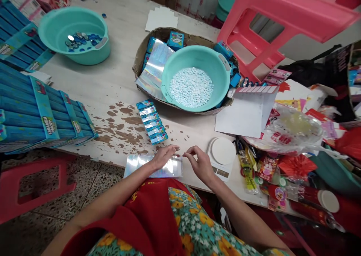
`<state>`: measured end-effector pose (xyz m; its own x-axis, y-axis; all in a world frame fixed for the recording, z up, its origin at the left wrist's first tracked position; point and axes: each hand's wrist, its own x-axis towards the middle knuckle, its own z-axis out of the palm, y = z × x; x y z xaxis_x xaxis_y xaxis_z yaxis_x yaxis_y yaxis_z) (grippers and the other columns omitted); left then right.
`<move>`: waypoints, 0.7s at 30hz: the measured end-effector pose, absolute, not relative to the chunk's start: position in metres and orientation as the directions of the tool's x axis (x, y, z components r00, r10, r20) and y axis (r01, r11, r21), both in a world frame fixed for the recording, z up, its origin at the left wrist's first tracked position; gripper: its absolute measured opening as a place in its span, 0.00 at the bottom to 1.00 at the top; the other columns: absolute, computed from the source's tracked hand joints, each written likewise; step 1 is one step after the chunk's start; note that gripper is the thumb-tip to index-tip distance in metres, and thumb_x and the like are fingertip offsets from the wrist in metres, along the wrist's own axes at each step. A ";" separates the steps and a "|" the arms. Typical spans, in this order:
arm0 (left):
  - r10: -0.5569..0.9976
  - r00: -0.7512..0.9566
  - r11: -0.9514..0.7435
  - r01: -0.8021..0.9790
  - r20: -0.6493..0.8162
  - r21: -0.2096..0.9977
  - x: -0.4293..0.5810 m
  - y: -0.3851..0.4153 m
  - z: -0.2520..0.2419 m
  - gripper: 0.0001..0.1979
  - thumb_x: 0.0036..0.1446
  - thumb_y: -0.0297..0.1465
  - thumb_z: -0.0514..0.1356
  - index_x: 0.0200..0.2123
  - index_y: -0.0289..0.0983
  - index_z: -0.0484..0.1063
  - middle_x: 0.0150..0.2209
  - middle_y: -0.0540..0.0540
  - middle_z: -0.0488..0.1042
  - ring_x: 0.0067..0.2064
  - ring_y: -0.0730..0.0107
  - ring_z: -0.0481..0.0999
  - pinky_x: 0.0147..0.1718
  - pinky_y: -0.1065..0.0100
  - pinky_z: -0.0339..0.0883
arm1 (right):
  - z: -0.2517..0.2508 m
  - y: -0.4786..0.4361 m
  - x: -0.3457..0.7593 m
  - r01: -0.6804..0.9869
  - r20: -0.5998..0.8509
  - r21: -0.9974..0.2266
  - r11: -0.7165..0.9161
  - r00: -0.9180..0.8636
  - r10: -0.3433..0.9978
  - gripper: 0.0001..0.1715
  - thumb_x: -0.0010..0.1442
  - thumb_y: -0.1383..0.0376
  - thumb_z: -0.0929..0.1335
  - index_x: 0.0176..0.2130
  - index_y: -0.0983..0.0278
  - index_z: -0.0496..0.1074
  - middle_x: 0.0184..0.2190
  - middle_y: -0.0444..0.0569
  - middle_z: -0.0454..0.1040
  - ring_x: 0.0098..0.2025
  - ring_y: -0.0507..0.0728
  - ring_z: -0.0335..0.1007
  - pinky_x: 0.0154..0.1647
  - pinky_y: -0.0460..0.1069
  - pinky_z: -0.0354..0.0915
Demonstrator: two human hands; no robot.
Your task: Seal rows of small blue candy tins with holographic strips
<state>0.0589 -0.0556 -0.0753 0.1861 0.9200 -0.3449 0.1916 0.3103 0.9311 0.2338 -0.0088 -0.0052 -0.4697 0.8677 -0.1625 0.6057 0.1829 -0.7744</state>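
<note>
A shiny holographic sheet (138, 165) lies at the table's front edge, just before my body. My left hand (164, 156) rests over the right part of this sheet with its fingers stretched out to the right. Just beyond the sheet's right end, my right hand (199, 163) is held in a pinch, thumb against forefinger; whatever is between them is too small to make out. The two hands' fingertips are close but apart. Ahead of my left hand, several small blue tins (152, 122) form a slanting row, most with shiny silver faces.
A white scale (223, 151) sits right of my right hand. Farther back, a turquoise basin (197, 53) of pale tablets rests on a cardboard box (138, 62). Blue boxes (36, 113) are stacked left, near another basin (73, 19). A pink stool (262, 8) and wrappers crowd the right.
</note>
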 end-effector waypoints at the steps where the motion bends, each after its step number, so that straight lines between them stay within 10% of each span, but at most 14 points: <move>1: 0.925 0.202 0.316 0.061 -0.321 0.947 0.056 -0.057 -0.066 0.21 0.63 0.39 0.46 0.54 0.36 0.63 0.50 0.41 0.71 0.49 0.66 0.71 0.44 0.68 0.65 | -0.001 -0.004 0.228 0.589 -0.171 -0.792 0.164 -0.471 0.866 0.09 0.61 0.59 0.63 0.31 0.61 0.65 0.28 0.45 0.71 0.31 0.54 0.66 0.33 0.48 0.61; 7: 0.888 0.040 0.458 -0.008 -0.458 0.889 0.020 -0.054 -0.036 0.14 0.56 0.40 0.53 0.32 0.35 0.69 0.22 0.52 0.68 0.25 0.74 0.70 0.28 0.71 0.67 | -0.007 0.020 0.172 0.517 -0.139 -0.846 0.131 -0.451 0.882 0.11 0.59 0.58 0.65 0.29 0.61 0.66 0.28 0.46 0.70 0.33 0.55 0.65 0.36 0.49 0.62; 13: 0.899 -0.232 0.413 0.163 -0.372 0.896 -0.073 -0.025 -0.038 0.13 0.53 0.38 0.53 0.37 0.35 0.68 0.23 0.52 0.68 0.25 0.74 0.68 0.25 0.73 0.63 | -0.039 0.060 0.078 0.569 0.002 -0.766 0.300 -0.465 0.886 0.08 0.58 0.61 0.65 0.29 0.62 0.67 0.32 0.47 0.68 0.36 0.56 0.64 0.36 0.49 0.61; 21: 0.919 -0.310 0.356 0.388 -0.243 0.850 -0.149 0.028 -0.062 0.11 0.54 0.35 0.52 0.39 0.37 0.65 0.24 0.53 0.67 0.26 0.74 0.65 0.24 0.74 0.56 | -0.049 0.111 -0.016 0.791 -0.038 -0.317 0.523 -0.562 0.827 0.06 0.63 0.65 0.61 0.37 0.64 0.65 0.39 0.52 0.68 0.42 0.58 0.62 0.36 0.49 0.59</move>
